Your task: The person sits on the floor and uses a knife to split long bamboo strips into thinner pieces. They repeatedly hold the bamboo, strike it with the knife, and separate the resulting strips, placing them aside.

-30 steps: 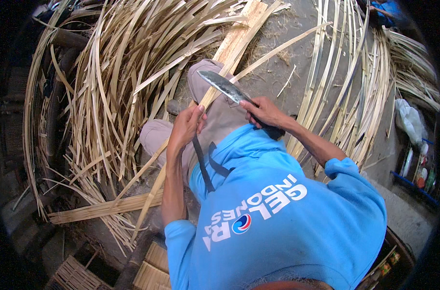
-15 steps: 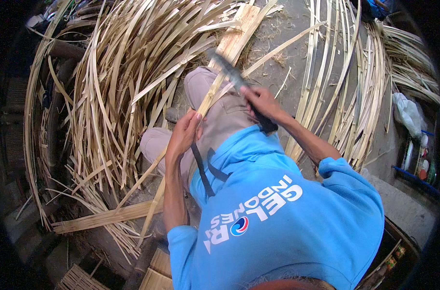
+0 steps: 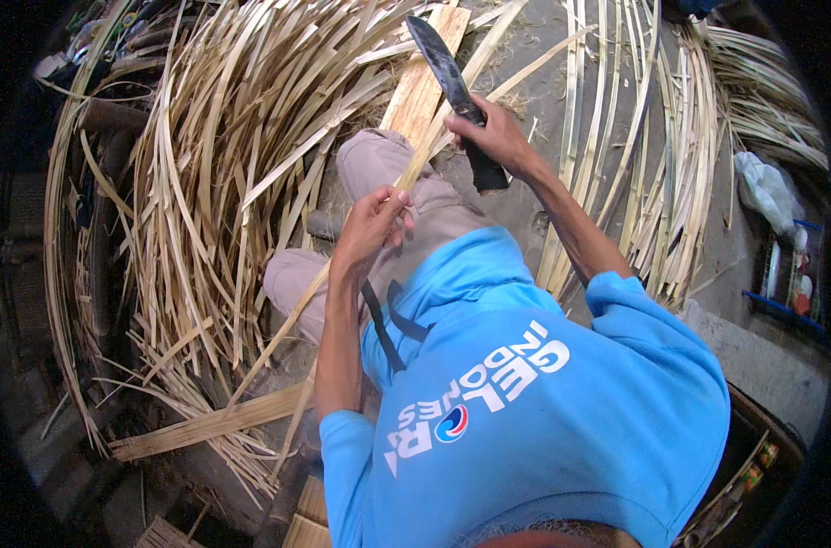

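My left hand (image 3: 371,225) is closed in a pinch on a pale bamboo strip (image 3: 417,164), above my thigh. From the fingers the strip runs up and to the right, across my knee. A similar length passes behind my left forearm toward the lower left; whether it is the same piece I cannot tell. My right hand (image 3: 496,139) grips a machete (image 3: 439,60) with a dark, broad blade. The blade points up and to the left, apart from the held strip, and the dark handle end sticks out below my fist. Beyond my knee lies a wide flat bamboo slat (image 3: 424,91).
A big heap of bamboo strips (image 3: 223,173) spreads along my left. More long strips (image 3: 657,173) lie on the floor to the right, near a white plastic bag (image 3: 767,192) and a blue-edged rack (image 3: 785,310). Another wide slat (image 3: 214,422) rests at the lower left.
My right hand has raised the machete and moved it away from the strip, the blade now pointing farther up. My left hand stays on the strip, nearly in place.
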The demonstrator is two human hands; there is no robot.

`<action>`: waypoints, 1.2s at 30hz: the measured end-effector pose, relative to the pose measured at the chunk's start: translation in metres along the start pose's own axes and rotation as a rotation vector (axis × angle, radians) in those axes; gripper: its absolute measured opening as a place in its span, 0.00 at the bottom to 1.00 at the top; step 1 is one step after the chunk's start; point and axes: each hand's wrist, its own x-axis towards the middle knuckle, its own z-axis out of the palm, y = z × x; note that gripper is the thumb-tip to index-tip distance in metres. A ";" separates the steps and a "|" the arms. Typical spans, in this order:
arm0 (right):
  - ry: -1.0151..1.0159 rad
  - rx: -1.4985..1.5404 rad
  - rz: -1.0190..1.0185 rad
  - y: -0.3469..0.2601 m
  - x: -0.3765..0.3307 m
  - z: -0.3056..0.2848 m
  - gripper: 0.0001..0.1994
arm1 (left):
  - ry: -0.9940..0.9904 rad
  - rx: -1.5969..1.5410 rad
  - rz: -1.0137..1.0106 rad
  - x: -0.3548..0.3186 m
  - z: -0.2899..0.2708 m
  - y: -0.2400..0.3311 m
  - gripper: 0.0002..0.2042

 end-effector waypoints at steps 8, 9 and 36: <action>0.193 -0.247 0.046 0.012 -0.057 0.000 0.29 | 0.057 0.103 0.099 0.001 0.009 -0.005 0.11; 0.217 -0.392 -0.049 0.015 -0.059 0.001 0.30 | 0.084 0.146 0.133 0.004 0.008 -0.002 0.11; 0.462 -0.780 0.107 0.063 0.032 -0.118 0.13 | 0.255 0.249 0.201 -0.049 0.007 -0.003 0.15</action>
